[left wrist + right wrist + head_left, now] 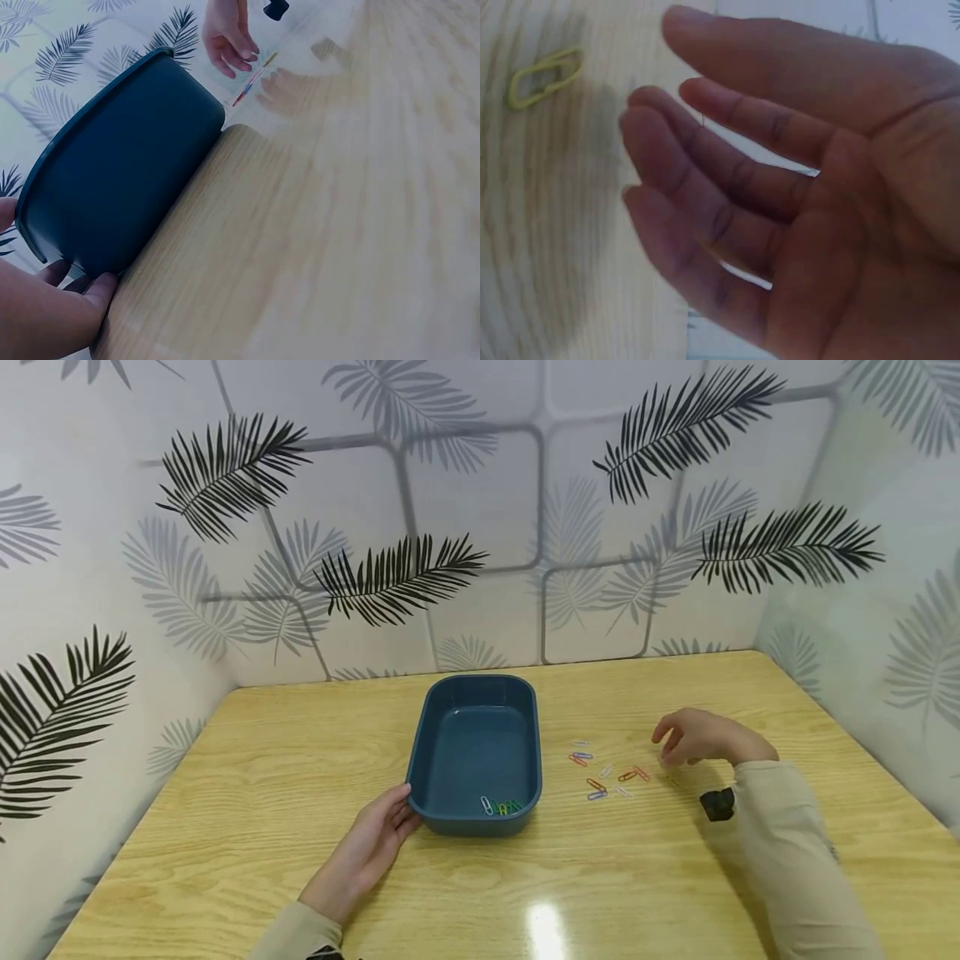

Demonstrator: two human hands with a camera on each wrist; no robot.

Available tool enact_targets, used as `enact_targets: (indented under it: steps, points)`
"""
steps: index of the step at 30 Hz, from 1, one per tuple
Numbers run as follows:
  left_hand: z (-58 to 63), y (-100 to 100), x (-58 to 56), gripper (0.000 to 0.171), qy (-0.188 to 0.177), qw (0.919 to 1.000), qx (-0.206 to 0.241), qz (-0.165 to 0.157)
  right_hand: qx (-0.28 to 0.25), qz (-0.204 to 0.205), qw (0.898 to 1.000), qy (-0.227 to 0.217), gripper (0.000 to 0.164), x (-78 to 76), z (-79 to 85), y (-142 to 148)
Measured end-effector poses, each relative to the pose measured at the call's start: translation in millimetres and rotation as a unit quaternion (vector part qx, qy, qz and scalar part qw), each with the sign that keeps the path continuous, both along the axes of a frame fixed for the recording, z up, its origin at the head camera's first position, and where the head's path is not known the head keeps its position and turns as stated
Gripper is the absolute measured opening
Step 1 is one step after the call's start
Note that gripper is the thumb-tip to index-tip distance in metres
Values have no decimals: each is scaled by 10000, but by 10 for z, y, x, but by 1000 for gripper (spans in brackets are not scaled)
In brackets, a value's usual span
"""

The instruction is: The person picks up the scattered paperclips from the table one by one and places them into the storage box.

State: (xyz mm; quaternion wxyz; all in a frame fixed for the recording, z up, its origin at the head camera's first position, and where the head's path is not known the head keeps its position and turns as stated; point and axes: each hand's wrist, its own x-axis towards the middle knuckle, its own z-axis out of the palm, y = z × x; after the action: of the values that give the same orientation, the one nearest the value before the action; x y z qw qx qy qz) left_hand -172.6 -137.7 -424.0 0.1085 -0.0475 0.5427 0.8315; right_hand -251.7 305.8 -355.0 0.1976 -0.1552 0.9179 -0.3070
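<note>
The yellow paper clip (546, 77), a loop of bent wire with a slim shadow, lies on the wood just beside the right hand (703, 739). That hand hangs loosely spread, its fingers gently bent and the thumb standing apart from them, with nothing in its grasp. To its left lie the loose clips (596, 785), scattered in red, blue and white, some crossing or touching.

Next comes the tray (476, 752), a deep, dark blue-teal oblong with rounded corners, a narrow lip and smooth walls that look like plastic. In its near right corner sits a small cluster of clips: white, yellow and green. The left hand (375, 839) holds the tray's near left corner, thumb at the lip and fingers bent against the outside wall.

Beneath everything spreads the table (300, 743), pale yellow wood-look with long wavy grain and a sheen (glossy enough to throw back a white glare (545, 931) near the front edge, and a reflection of the right hand in the left wrist view). Beige sleeves (802, 860) cover both forearms, and a small black piece (717, 804) shows at the right cuff. Behind the table and at its sides rises a pale wall (480, 502), printed with black and grey feathery fronds and soft grey bands that turn in rounded corners.
</note>
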Motion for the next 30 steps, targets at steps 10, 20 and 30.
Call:
enact_targets:
  steps: [10, 20, 30]
  points:
    - [1, 2, -3, 42, 62, 10000, 43, -4, 688, -296, 9967, -320, 29, 65, -67, -13]
    - [7, -6, 6, 43, 34, 10000, 24, -20, 726, -302, 9967, -199, 20, 63, -86, -95]
    - [4, -2, 5, 42, -26, 10000, 17, 34, 602, -203, 9980, -14, 9, 25, -98, -171]
